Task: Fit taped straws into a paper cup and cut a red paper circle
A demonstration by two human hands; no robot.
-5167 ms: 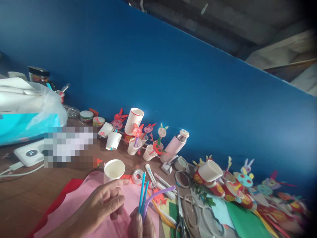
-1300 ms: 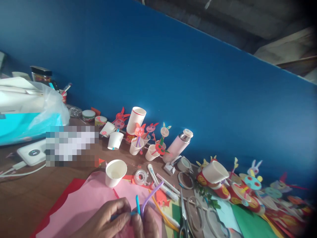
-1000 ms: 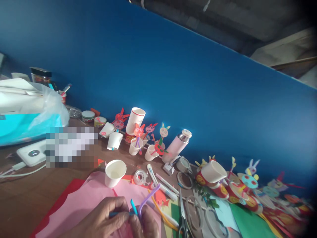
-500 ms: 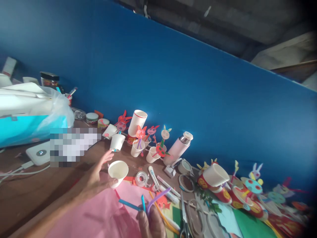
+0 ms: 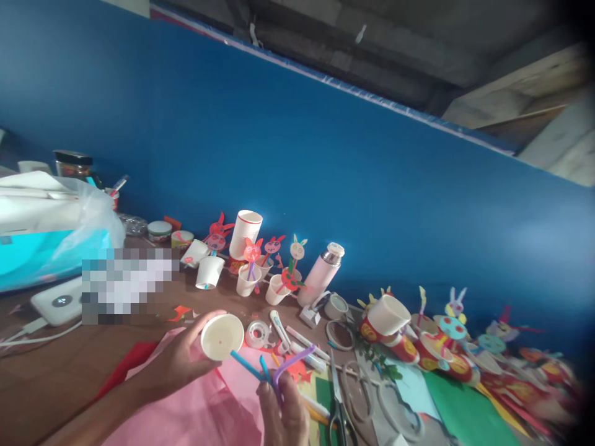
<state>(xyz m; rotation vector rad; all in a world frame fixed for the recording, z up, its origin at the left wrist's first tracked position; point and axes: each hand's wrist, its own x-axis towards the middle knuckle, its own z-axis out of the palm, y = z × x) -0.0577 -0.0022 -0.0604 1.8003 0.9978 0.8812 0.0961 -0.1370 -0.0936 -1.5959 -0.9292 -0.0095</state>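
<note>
Gripping a white paper cup at seven o'clock in the view, its mouth tipped toward the wearer, the left hand comes in from eight o'clock, fingers curled round the cup's side. From the cup, at about four o'clock, the right hand pinches blue straws and a bent purple straw, their tips fanned upward. Pink paper spreads below, at six o'clock. Crowding the cup at three o'clock is a tape roll; farther out, at four, lie scissors. Small cups with animal-face cutouts stand at one o'clock, a pink flask at two; a white power bank lies well apart, at nine.
</note>
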